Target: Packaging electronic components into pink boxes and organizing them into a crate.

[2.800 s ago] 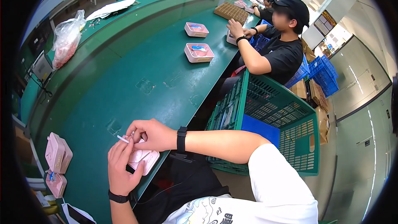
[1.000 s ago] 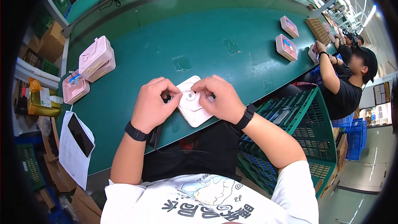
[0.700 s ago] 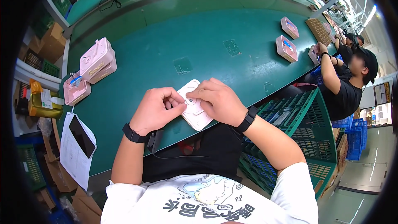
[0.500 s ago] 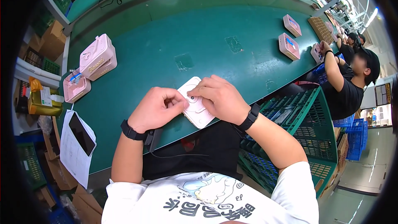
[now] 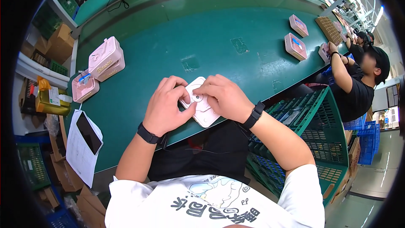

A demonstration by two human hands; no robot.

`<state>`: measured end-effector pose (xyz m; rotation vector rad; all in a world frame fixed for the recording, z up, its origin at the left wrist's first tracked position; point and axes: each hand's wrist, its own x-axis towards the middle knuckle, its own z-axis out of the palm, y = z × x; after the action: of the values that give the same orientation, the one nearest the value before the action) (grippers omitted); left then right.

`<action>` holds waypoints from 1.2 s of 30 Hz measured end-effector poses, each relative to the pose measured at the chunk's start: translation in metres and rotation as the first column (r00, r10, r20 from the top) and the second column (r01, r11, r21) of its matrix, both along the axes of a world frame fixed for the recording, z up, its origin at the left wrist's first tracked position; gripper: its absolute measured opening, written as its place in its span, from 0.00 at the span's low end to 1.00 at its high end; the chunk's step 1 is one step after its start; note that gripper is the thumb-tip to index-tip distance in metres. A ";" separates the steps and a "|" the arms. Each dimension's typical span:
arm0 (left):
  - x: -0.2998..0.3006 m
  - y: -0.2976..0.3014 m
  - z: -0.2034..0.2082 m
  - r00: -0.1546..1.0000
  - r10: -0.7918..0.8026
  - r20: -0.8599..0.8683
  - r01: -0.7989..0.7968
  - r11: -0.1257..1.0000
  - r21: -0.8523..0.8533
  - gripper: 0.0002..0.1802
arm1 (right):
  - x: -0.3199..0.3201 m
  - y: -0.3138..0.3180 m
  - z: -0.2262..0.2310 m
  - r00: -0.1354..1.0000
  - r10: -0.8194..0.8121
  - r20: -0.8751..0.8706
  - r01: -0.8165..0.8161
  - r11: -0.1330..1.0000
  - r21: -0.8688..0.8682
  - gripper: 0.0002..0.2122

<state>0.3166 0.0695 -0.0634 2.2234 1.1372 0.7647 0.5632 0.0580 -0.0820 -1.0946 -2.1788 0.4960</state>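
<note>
A pale pink, rounded rectangular plastic panel (image 5: 206, 118) lies on the table's near edge, with a round disc (image 5: 197, 97) and a dark centre spot on its face. My left hand (image 5: 166, 106) curves over the panel's left side, thumb on the face near the disc and fingers bent at the edge. From the other side, my right hand (image 5: 228, 98) presses bunched fingertips at the disc, its thumb side resting against the panel. Whatever small part may be between the fingertips is hidden. Both wrists wear black straps.
At left stand a pink case (image 5: 106, 61), an open pink box (image 5: 84, 88) with blue inside, and papers under a dark phone (image 5: 88, 134). Pink boxes (image 5: 295, 47) sit far right, near a co-worker (image 5: 352, 78). Green crates (image 5: 314, 131) stand beside my right arm.
My left hand has opened from a pinch, its thumb and fingers spreading along the panel's left side. The right hand stays at the disc. The view has shifted slightly.
</note>
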 end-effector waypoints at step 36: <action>0.031 -0.080 -0.023 0.984 0.163 -0.069 -0.152 0.979 0.136 0.63 | -0.010 -0.025 0.026 0.990 -0.073 0.119 0.076 0.997 -0.017 0.07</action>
<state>0.3477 -0.0102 -0.0862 2.3100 1.3509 0.8425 0.5532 0.0333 -0.0563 -1.2406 -2.2293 0.4315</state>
